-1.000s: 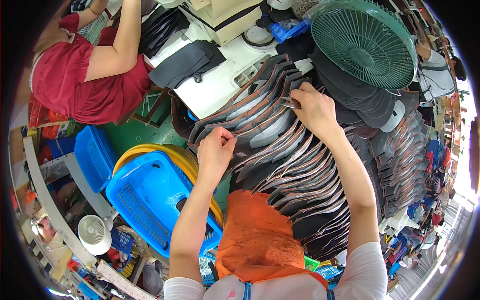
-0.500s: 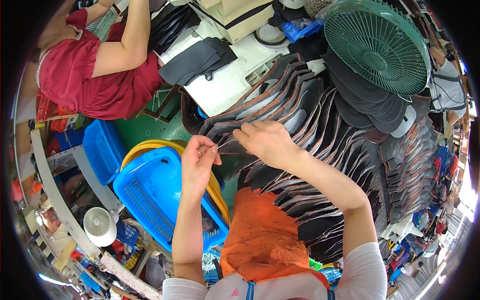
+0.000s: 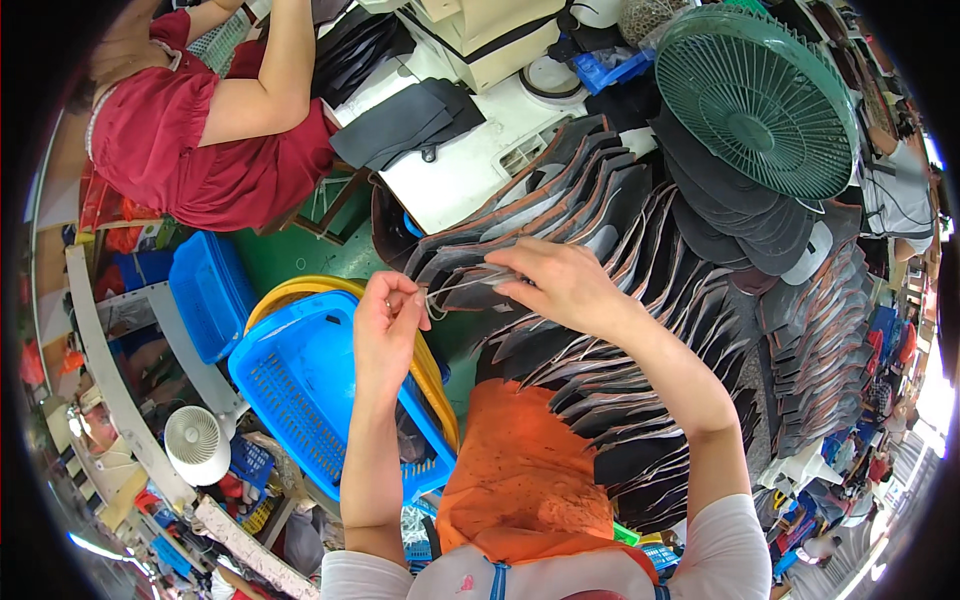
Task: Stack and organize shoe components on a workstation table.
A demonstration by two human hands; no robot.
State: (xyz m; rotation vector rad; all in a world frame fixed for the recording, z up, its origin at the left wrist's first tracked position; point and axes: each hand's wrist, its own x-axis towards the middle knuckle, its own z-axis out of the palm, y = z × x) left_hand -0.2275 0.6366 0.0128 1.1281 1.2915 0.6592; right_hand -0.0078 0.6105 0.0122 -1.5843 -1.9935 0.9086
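My left hand [image 3: 388,325] is closed in a pinch above the blue basket's far right edge. A thin pale strip [image 3: 458,287] stretches from its fingertips across to my right hand [image 3: 565,285], and a small loop of it hangs by the left fingers. My right hand has its thumb and fingers pinched on the other end. Right under the right hand and forearm lie overlapping rows of dark flat pieces [image 3: 560,215] with brown and pale edges. Whether the strip is joined to one of these pieces, I cannot tell.
A blue plastic basket [image 3: 300,350] rests in a yellow one [image 3: 440,385] at left, with another blue basket [image 3: 205,300] beyond. At far right stands a green fan [image 3: 750,130] over stacked black pieces [image 3: 735,225]. A person in red [image 3: 190,150] works at far left.
My right hand has moved slightly right and its fingers have stretched out more. The pale strip now shows clearly between my hands. My left hand has barely moved.
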